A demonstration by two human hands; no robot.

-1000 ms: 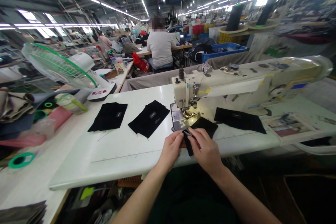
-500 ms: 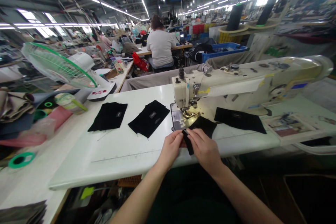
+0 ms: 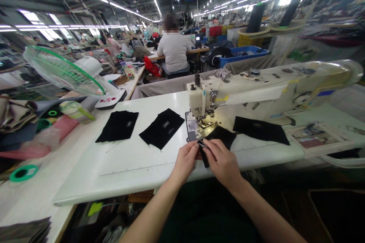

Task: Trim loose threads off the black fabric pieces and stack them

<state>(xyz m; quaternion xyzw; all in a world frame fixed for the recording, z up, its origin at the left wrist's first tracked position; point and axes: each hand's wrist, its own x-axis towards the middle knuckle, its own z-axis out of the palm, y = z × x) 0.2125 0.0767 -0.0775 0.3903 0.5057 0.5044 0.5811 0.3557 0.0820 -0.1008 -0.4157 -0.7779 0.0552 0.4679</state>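
Observation:
Both my left hand [image 3: 186, 156] and my right hand [image 3: 221, 158] pinch one small black fabric piece [image 3: 204, 156] at the table's front edge, thumbs and fingertips close together. A small greyish bit shows at its top, too small to name. Just behind my right hand lies another black fabric piece [image 3: 222, 135], partly hidden by that hand. The sewing machine [image 3: 201, 100] stands beyond my hands, its needle area lit. To the left lie two stacks of black fabric pieces with small labels, a nearer stack [image 3: 161, 129] and a farther stack [image 3: 117, 127].
A labelled black fabric piece [image 3: 261, 130] rests right of the machine head, beside a parts tray [image 3: 316, 139]. A green-rimmed fan [image 3: 68, 70] stands at the left, near a green tape roll [image 3: 23, 173]. A person [image 3: 174, 51] sits ahead, facing away.
My fingers have shifted slightly on the small fabric piece, and more of the greyish bit at its top shows. The table's other things stay where they were.

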